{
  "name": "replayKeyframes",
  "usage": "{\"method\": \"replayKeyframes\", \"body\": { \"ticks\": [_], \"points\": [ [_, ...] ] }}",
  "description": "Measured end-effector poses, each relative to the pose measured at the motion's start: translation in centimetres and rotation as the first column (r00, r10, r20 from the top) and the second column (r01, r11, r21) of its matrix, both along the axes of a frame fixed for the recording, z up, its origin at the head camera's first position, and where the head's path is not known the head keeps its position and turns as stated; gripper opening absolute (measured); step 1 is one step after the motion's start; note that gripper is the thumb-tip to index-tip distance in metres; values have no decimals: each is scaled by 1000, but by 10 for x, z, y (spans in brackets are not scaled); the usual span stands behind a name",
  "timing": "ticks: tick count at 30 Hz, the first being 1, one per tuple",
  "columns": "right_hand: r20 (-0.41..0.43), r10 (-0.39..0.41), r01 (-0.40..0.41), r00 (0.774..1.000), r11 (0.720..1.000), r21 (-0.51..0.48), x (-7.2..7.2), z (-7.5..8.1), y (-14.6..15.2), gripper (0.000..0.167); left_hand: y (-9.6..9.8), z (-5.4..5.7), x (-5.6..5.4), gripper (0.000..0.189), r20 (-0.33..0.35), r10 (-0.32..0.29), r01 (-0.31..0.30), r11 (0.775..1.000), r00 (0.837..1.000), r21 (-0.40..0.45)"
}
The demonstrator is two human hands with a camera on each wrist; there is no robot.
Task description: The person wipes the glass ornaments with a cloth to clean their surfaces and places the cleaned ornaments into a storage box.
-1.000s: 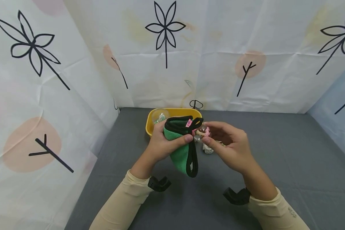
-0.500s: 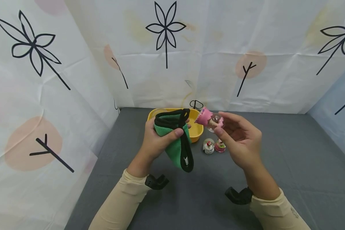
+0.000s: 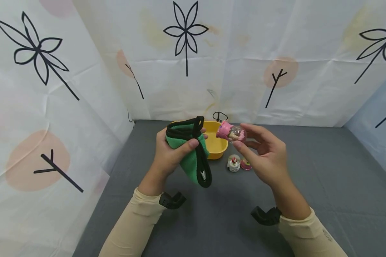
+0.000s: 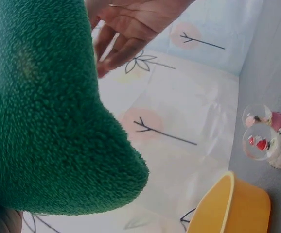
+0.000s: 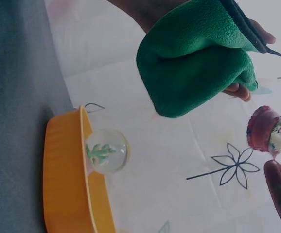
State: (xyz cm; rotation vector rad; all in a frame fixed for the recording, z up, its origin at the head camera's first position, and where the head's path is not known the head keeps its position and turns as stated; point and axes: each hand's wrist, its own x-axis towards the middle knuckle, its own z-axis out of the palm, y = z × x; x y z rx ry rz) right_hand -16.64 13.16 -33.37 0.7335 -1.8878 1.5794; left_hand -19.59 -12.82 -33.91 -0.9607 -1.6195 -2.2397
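My left hand grips a folded green cloth with black edging, thumb across its front. The cloth fills much of the left wrist view. My right hand pinches a small snow globe by its clear dome, so it lies sideways with its pink base pointing left toward the cloth. A gap shows between globe and cloth. Below them on the table stand a snow globe with a white base and one with a pink base, side by side.
Behind the cloth stands a yellow basin, partly hidden. Another snow globe with a green figure sits in it, seen in the right wrist view. A grey cloth covers the table; a patterned white sheet hangs at the back.
My right hand has drawn the pink-based snow globe away from the cloth and turned it sideways. My left hand has moved the cloth left and slightly up, uncovering more of the basin.
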Motion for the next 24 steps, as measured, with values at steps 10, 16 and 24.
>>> {"method": "replayKeyframes", "body": {
  "ticks": [10,16,24],
  "points": [
    [112,-40,29,993,995,95,-13,-11,-8,50,-30,11,-10,59,-38,62,-57,992,997,112],
    [223,-45,5,974,985,174,-22,-20,-12,48,-44,14,-12,56,-26,82,-79,990,996,114],
    [273,-61,0,960,976,219,-39,-30,-23,45,-52,17,-13,51,-35,86,-81,989,996,120]
  ]
}}
